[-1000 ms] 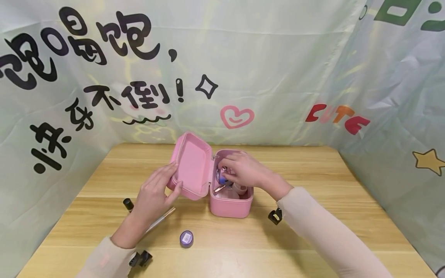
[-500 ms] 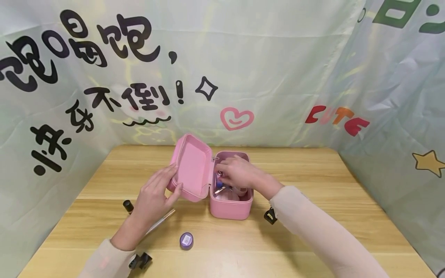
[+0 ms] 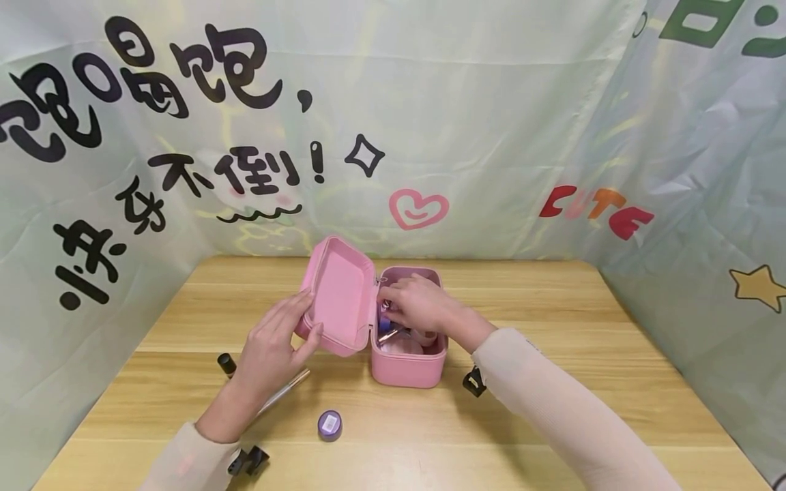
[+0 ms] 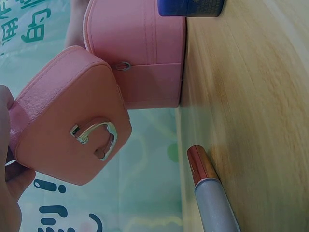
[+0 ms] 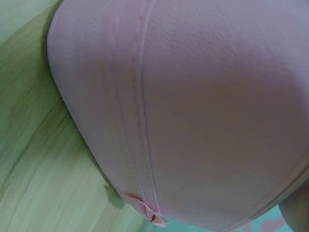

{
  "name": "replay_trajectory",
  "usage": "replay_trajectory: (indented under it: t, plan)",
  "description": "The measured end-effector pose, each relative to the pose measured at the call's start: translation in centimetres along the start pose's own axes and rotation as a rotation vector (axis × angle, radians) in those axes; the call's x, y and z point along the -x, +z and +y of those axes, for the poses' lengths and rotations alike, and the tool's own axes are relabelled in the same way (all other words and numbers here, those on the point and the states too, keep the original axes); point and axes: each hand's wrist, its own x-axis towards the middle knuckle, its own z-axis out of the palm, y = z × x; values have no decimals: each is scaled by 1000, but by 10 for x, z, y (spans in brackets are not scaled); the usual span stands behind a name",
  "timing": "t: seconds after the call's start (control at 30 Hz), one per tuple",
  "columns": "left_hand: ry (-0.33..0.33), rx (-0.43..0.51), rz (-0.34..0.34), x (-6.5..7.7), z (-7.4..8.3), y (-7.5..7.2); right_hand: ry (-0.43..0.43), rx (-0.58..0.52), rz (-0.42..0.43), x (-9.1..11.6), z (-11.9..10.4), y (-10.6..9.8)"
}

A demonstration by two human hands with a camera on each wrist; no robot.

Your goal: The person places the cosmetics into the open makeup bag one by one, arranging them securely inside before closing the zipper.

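A pink zippered cosmetic case point(image 3: 406, 372) stands on the table, its lid point(image 3: 344, 293) swung out to the left. My left hand point(image 3: 270, 348) grips that lid by its left edge, thumb near the rim; the left wrist view shows the lid's outer face with a metal-ringed handle point(image 4: 108, 140). Inside the case, my right hand point(image 3: 422, 301) pinches a small shiny item with a blue part point(image 3: 385, 323), mostly hidden by the fingers. A thin rose-gold stick point(image 3: 388, 336) and a pale round piece point(image 3: 402, 344) lie below it. The right wrist view is filled by the case's outer wall.
A purple-lidded jar point(image 3: 329, 425) sits in front of the case. Left of it lies a silver tube with a copper end point(image 3: 284, 391), partly behind my left wrist, and a black-capped item point(image 3: 226, 363). Printed cloth walls point(image 3: 491, 123) border the table.
My right hand has moved slightly left and deeper into the case, the shiny item shifting with it. My left hand keeps its hold on the lid.
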Motion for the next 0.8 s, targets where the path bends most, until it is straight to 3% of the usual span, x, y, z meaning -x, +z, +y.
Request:
replay_trajectory:
  t: [0.43, 0.8]
  plan:
    - [0, 0, 0, 0, 0, 0, 2, -25, -39, 0, 1, 8]
    - [-4, -3, -3, 0, 0, 0, -36, 49, 33, 7, 0, 2]
